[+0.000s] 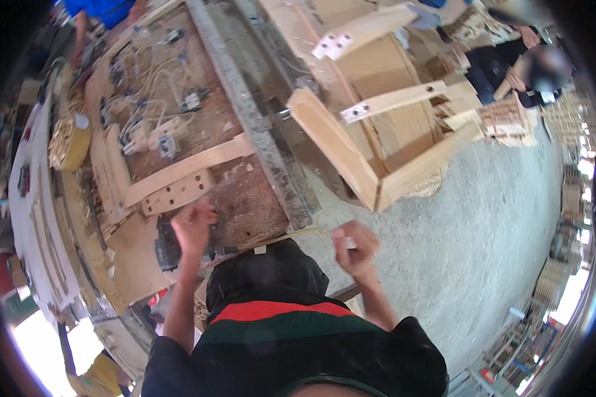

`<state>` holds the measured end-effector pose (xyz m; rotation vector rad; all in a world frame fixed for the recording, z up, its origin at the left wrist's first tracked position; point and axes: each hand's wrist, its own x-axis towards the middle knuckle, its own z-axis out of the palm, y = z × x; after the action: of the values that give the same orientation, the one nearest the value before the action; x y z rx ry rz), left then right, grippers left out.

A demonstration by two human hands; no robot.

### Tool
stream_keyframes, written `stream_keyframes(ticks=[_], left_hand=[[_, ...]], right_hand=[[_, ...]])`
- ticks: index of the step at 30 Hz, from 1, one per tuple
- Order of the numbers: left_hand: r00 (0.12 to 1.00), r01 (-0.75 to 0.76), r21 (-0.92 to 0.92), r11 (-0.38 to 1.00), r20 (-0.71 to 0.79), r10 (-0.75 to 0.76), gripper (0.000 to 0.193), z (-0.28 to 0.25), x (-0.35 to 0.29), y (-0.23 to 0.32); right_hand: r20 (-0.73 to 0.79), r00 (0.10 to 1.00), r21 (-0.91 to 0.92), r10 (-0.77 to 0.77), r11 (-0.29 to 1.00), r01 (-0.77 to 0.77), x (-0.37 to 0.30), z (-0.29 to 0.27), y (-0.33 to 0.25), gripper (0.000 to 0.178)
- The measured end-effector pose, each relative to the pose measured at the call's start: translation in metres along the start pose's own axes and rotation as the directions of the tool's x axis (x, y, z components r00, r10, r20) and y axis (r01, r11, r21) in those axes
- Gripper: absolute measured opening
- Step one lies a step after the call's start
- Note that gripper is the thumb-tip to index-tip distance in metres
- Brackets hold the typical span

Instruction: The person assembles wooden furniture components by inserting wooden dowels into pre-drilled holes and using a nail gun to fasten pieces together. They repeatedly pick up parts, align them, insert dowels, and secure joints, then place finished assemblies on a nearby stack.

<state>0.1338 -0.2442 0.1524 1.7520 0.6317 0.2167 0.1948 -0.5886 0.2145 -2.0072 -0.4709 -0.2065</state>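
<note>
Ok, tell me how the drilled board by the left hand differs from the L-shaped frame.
The drilled board is one short piece; the L-shaped frame is longer, with two arms. The board shows dark holes; the frame shows none. Both are pale wood on the bench.

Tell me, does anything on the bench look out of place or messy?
The pale hoses look untidy: they loop and cross in a loose tangle on the workbench, beyond the L-shaped wooden frame. Nothing else clearly stands out.
</note>
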Motion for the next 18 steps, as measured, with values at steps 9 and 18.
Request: stream_keyframes(ticks=[9,18], left_hand=[[0.842,0.133,0.172,0.976,-0.539,-0.020,0.013,-0.173,-0.033,-0.086],[0.794,-0.379,0.623,0.685,-0.161,0.586,0.030,-0.144,0.066,-0.062]], right_hand=[[0.458,0.889,0.093,-0.018,0.995,-0.028,0.009,0.167,-0.037,0.024],[0.429,0.901,-0.052,-0.068,0.994,0.099,0.112,0.320,-0.044,0.022]])
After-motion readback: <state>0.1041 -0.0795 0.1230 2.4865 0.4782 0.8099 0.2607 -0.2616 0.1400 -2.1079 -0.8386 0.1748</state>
